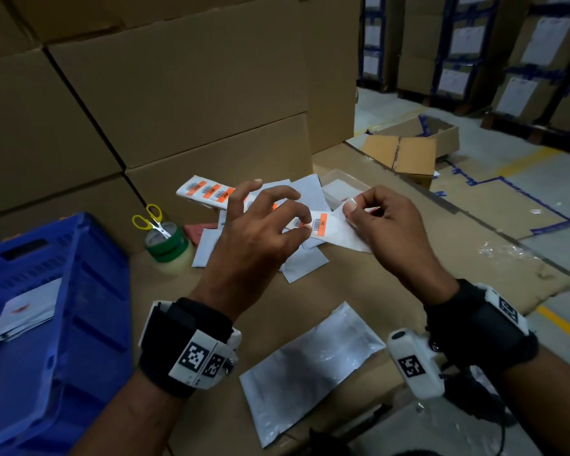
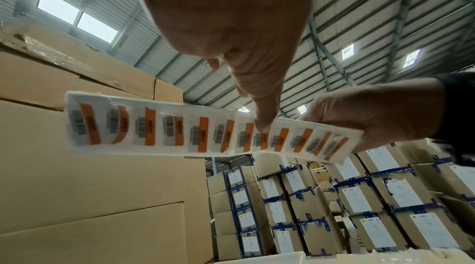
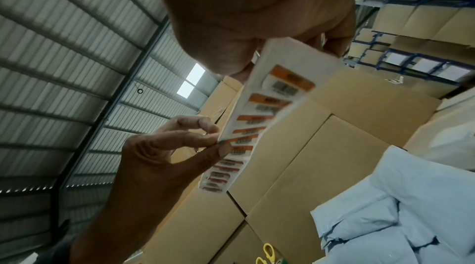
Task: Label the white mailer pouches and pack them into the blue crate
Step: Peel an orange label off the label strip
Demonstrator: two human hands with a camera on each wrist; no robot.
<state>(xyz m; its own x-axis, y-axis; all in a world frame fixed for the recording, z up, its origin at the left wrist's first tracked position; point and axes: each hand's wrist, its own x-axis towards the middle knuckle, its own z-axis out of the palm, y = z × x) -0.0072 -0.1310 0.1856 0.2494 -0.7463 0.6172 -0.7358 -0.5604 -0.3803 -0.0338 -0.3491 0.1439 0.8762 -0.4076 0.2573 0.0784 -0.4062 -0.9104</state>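
Observation:
A strip of orange barcode labels (image 1: 320,225) on white backing is held up between both hands above the cardboard table. My left hand (image 1: 305,224) pinches one label at the strip's edge with thumb and index finger, and the pinch shows in the right wrist view (image 3: 219,143). My right hand (image 1: 349,210) grips the strip's right end. The left wrist view shows the strip (image 2: 205,132) running left to right with several labels. One white mailer pouch (image 1: 310,366) lies flat near me, between my wrists. The blue crate (image 1: 79,291) stands at the left with labelled pouches (image 1: 27,311) inside.
A loose pile of white pouches (image 1: 305,261) lies under my hands. Yellow scissors (image 1: 153,220) rest on stacked tape rolls (image 1: 168,251) beside the crate. A clear plastic tray (image 1: 343,184) sits behind the pile. Big cartons (image 1: 178,93) wall off the back and left.

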